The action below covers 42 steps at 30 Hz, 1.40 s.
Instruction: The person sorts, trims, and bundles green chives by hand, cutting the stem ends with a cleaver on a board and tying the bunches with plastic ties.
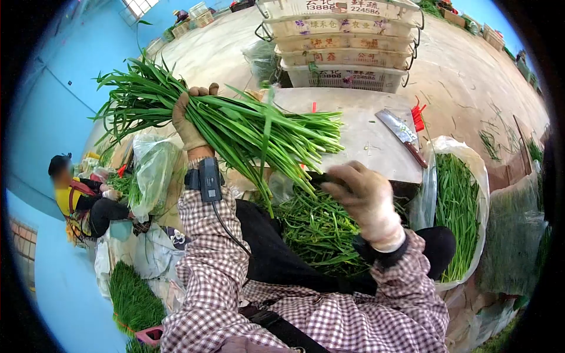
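Note:
My left hand (189, 120), in a brownish glove, is closed around a large bunch of garlic chives (259, 126). The bunch lies slantwise, leafy tops to the left and pale cut stem ends to the right; several blades hang down. My right hand (365, 197), gloved and smeared by motion, is just below and right of the stem ends. Its fingers look bent, but whether anything is between them I cannot make out. Beneath both hands, a heap of loose green leaves (318, 229) lies between my legs.
A low board (353, 129) stands ahead, bearing a cleaver (400, 135) and red ties (418, 115). Behind it rise stacked white crates (347, 59). A bag of chives (458, 217) is at right, bundled greens (134, 294) at lower left. Another person (88, 197) sits at left.

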{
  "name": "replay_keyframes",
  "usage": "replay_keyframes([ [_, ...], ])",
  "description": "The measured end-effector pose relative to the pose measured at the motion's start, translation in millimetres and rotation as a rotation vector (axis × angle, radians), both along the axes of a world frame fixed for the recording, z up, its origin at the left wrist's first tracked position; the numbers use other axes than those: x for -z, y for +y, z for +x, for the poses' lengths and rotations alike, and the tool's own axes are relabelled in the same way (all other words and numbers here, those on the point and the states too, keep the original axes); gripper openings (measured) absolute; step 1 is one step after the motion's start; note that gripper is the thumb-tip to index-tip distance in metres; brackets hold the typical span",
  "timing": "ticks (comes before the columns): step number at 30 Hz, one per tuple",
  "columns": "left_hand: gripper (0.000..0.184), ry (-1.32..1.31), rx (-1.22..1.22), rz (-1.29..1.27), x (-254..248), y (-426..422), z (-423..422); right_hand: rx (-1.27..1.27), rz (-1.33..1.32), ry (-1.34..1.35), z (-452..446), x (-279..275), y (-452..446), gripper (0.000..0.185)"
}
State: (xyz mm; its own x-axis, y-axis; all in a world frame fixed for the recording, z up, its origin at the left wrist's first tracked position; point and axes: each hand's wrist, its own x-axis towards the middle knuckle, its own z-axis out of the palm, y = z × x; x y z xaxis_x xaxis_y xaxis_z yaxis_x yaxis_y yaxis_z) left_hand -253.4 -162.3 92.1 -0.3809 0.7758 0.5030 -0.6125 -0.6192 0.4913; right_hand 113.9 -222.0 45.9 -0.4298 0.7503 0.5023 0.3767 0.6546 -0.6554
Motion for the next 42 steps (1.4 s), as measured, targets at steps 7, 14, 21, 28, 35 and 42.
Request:
replay_keyframes([
  [7,0.014,0.020,0.070,0.014,1,-1,25,-0.056,-0.145,0.083,-53,25,18,0.017],
  [14,0.018,-0.010,0.083,-0.033,11,1,29,-0.300,-0.962,0.797,-27,2,13,0.015],
  [21,0.015,-0.079,-0.164,-0.165,3,-3,0,-0.462,-0.698,-0.083,56,82,3,0.029],
  [28,0.017,-0.115,-0.217,-0.144,6,0,-15,-0.375,-0.741,0.313,-54,82,-17,0.069],
  [35,0.012,-0.247,-0.283,-0.205,21,1,-24,-0.186,-0.299,0.252,-47,79,-25,0.020],
  [42,0.014,-0.258,-0.368,-0.178,28,-4,-27,-0.032,-0.323,0.348,-10,69,-7,0.013],
])
